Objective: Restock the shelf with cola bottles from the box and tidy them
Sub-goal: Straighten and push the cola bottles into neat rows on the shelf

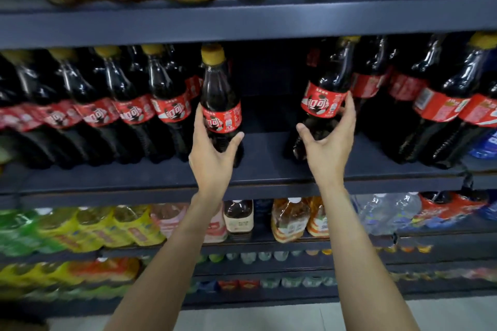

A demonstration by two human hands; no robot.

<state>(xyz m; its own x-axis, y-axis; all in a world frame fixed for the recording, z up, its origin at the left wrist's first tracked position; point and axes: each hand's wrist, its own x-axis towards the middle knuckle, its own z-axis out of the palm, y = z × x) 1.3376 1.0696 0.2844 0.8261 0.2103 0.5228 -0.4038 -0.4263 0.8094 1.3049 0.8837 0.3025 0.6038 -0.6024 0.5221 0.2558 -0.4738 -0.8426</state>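
Left hand [212, 153] fingers curl round the lower body of a cola bottle [221, 105]; right hand [329, 140] fingers and thumb cup a second cola bottle [326, 99], which tilts. Both: dark liquid, red label, yellow cap. Between the hands, bare dark shelf [266, 153]. Outward of each hand, packed cola rows [107, 110]. Shelf lip just below the wrists.

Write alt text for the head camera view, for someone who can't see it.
Two bare hands each grip a cola bottle on a dark shelf: the left hand holds one bottle, the right hand another bottle, with a gap between them. More cola bottles fill the row either side.
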